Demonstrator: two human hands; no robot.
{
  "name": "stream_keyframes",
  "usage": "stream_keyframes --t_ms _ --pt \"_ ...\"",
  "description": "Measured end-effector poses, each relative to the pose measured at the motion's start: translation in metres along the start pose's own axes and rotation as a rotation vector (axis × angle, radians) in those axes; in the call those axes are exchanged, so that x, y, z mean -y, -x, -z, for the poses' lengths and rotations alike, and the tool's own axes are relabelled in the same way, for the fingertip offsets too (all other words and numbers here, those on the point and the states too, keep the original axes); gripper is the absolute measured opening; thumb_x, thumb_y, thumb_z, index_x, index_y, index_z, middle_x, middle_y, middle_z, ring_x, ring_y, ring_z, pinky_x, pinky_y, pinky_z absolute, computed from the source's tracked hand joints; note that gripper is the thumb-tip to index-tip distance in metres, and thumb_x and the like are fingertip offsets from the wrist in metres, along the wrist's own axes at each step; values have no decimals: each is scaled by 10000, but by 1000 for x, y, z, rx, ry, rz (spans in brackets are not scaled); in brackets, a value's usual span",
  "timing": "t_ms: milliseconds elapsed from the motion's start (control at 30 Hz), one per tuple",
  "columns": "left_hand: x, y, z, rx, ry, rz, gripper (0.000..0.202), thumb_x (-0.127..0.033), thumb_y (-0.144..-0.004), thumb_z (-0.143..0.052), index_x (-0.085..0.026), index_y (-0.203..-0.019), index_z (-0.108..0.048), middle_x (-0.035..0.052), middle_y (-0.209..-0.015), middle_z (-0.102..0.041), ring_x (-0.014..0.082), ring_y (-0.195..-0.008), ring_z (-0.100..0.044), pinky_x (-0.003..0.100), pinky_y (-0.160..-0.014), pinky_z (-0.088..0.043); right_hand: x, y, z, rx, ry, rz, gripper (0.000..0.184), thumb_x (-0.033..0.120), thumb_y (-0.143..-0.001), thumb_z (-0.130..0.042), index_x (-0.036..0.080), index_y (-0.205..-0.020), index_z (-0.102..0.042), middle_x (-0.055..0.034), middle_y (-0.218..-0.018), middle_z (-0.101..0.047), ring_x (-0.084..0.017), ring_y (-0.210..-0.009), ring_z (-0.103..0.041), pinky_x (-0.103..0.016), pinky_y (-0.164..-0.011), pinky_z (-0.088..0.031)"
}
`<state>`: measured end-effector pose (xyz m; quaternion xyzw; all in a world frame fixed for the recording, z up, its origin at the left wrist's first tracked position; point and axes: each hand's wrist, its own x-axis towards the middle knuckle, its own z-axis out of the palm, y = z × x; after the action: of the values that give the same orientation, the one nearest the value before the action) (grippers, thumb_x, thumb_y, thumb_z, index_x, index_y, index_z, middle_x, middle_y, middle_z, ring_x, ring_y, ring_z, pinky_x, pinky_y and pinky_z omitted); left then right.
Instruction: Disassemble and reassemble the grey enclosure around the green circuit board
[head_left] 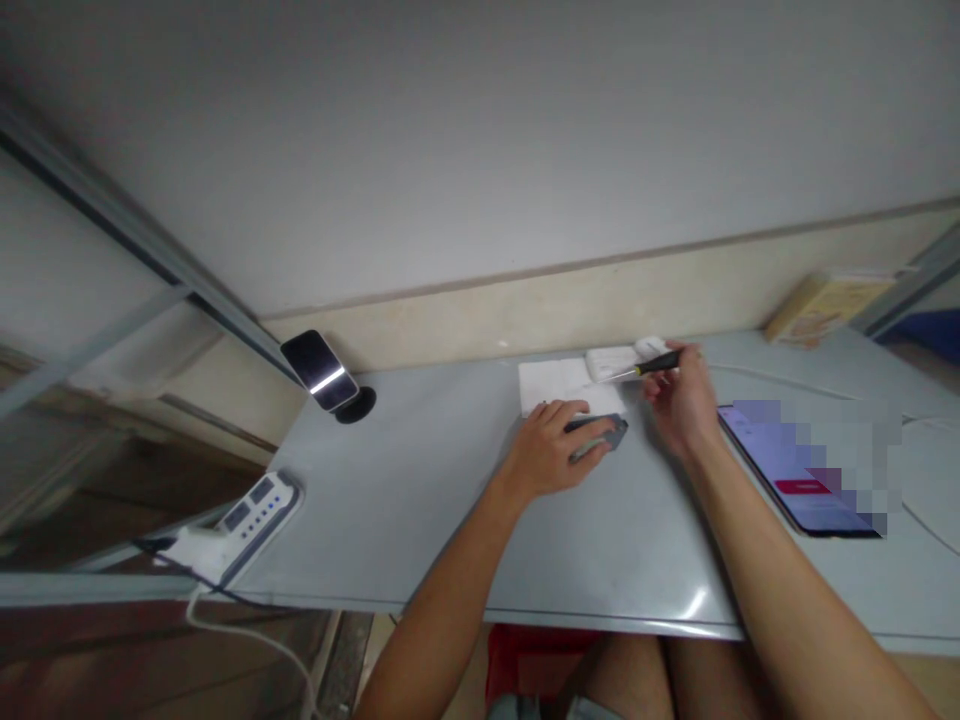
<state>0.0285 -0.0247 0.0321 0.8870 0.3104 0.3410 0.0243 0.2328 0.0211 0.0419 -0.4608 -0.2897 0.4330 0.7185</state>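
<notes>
My left hand (559, 447) is closed around the edges of a small dark grey device (619, 432), which sits low over the table. Its exact kind is hard to make out, because my fingers cover part of it. Beyond it lies a white sheet of paper (547, 378). My right hand (684, 395) grips a screwdriver (660, 363) by its black handle with a yellow band. The thin shaft points left, its tip near the paper and a white box-like item (609, 360). Another small white object (649, 346) is just behind the screwdriver.
A phone (319, 370) leans on a round black stand at the back left. Near the left edge is a white power strip (255, 515) with cables. A tablet (772, 460) with a lit screen lies right of my right forearm. A yellowish box (821, 305) stands at the back right.
</notes>
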Motion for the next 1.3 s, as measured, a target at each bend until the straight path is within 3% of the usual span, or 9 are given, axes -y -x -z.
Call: stream_keyframes --t_ms 200,300,533,767,1033,1300 --pt "20 7 6 -345 136 303 376 -316 -1063 -314 -205 -1190 -650 100 -1101 -635 209 -1065 -589 387 -966 -488 -20 15 -6 157 359 119 558 717 -793 -621 210 -1026 -634 41 -673 -571 -97 -494 -472 -221 -441 -351" --pt "33 9 4 -408 126 397 327 -302 -1059 -358 -193 -1114 -661 86 -1040 -638 203 -1037 -589 379 -956 -487 -21 21 -8 208 422 164 519 679 -826 -610 201 -1023 -642 26 -708 -605 -106 -517 -502 -234 -464 -386" --pt "45 12 -7 -307 25 476 179 -209 -981 -540 -188 -1063 -698 64 -995 -629 204 -1002 -577 363 -932 -486 -18 23 -6 186 417 176 507 670 -842 -596 203 -1034 -636 31 -693 -600 -105 -508 -487 -231 -454 -372" --pt "47 14 -8 -152 -25 436 170 -305 -939 -667 -203 -1058 -734 59 -1019 -666 212 -992 -565 365 -910 -484 -10 26 -9 207 327 140 519 702 -820 -604 212 -988 -637 52 -620 -561 -100 -475 -466 -238 -465 -375" --pt "50 14 -9 -162 -21 379 216 -348 -986 -599 -208 -936 -756 45 -909 -706 193 -899 -575 357 -846 -481 -13 22 -8 183 238 129 516 709 -796 -626 224 -973 -638 51 -623 -572 -95 -469 -465 -229 -456 -343" --pt "51 13 -10 -225 -11 354 223 -384 -940 -660 -199 -869 -763 39 -854 -676 183 -861 -576 329 -797 -467 -12 22 -8 205 201 91 512 699 -782 -654 224 -970 -633 47 -626 -592 -95 -477 -467 -227 -465 -342"
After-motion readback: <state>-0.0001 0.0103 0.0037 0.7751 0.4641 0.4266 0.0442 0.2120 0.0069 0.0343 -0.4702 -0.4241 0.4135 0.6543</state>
